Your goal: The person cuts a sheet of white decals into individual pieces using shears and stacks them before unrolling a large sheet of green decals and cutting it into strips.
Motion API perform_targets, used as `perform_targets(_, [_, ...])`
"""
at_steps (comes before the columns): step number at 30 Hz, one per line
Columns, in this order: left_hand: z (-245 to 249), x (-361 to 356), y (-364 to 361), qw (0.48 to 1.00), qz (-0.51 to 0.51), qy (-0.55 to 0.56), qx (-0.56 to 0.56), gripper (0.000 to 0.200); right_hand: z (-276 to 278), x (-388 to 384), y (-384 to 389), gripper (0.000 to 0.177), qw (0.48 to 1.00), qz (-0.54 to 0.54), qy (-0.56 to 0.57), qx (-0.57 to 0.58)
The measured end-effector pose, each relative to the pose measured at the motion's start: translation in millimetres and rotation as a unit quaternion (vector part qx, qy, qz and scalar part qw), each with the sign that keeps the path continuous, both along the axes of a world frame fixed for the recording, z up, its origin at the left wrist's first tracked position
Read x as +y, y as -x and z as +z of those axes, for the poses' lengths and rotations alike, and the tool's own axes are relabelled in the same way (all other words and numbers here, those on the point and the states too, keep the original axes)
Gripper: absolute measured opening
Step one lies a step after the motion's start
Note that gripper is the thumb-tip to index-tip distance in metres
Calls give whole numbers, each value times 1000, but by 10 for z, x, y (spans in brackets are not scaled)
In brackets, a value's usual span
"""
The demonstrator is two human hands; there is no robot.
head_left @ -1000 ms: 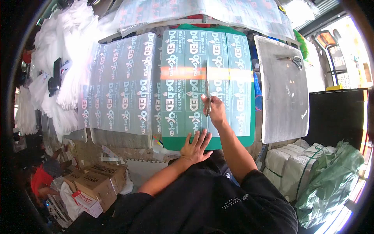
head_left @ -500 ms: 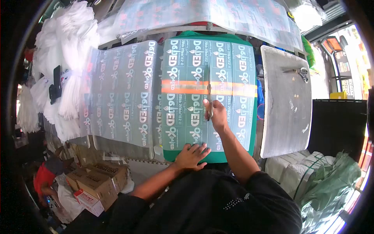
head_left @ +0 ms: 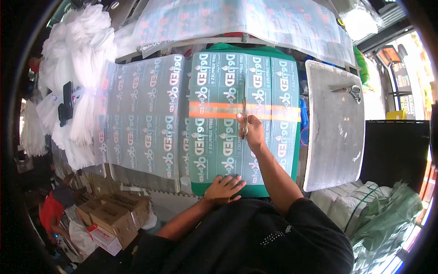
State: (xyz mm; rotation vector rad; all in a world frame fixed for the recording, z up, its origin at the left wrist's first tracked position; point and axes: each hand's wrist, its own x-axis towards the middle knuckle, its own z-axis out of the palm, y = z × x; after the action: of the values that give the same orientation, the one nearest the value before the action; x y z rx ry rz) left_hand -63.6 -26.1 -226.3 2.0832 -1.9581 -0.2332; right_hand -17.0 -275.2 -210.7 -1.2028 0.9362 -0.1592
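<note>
My right hand [head_left: 253, 131] grips a pair of scissors [head_left: 245, 124], its blades pointing away from me along a line between two printed columns. Under them lies a translucent plastic sheet [head_left: 212, 157] with white lettering, spread over a green board [head_left: 295, 150]. An orange band [head_left: 278, 112] crosses beneath the scissors' blades. My left hand [head_left: 223, 188] rests flat with fingers spread on the near edge of the sheet and board. Whether the blades are apart is too fine to make out.
More printed film [head_left: 141, 137] stretches left over a grey board. White bundled plastic [head_left: 82, 68] hangs at far left. On the right, a grey board [head_left: 335, 137] carries a second pair of scissors [head_left: 351, 92]. Cardboard boxes [head_left: 112, 217] and a person in red [head_left: 51, 212] are at lower left.
The view has tilted up slightly, so the boards sit lower. My right hand and the scissors have moved a little farther from me along the sheet. My left hand stays at the near edge.
</note>
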Motion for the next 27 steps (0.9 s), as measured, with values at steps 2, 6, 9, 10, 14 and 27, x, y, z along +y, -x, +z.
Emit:
perform_targets(2, [0,-2,-1,1000,3,10,4,59,28,-10,-25,57,1000,-5,11,-8])
perform_targets(6, [6,-3,0,1000,8,8,6,58,-53,-29,-38,56,1000,0,20,-7])
perform_targets(9, [22,-5,-9,1000,10,6,6,58,-62,-136,-123,55,1000,-2,-2,0])
perform_targets(10, [30,-5,-14,1000,8,4,9,59,-55,-177,-161,54,1000,-5,-11,-10])
perform_targets(14, [33,-5,-21,1000,5,-2,18,61,47,-216,-228,54,1000,-10,-10,-16])
perform_targets(27, [61,-10,-29,1000,8,-4,25,61,-82,-359,-383,56,998,-21,-31,-46])
